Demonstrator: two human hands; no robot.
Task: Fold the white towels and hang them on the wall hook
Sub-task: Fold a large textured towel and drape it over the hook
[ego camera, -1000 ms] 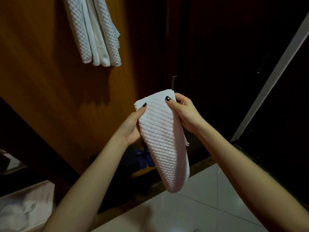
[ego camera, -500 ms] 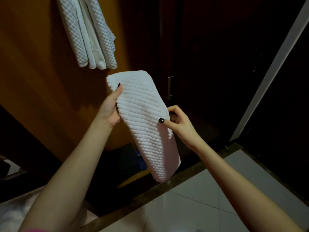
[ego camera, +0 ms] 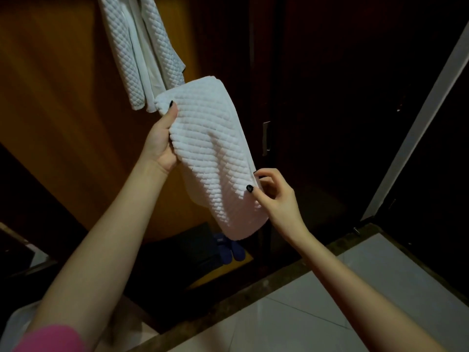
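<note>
1. While the towel is being held aloft just under the hung towel, its top is being gripped by the left hand, thumb pressed on the front.
2. Its lower edge is being pinched by thumb and finger of the right hand; light tension is being advised.
3. It is being seen as white, waffled, narrowly folded.

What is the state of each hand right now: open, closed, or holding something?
Left hand: closed, gripping the upper end of the folded white towel.
Right hand: closed, pinching the same towel's lower side edge.
</note>
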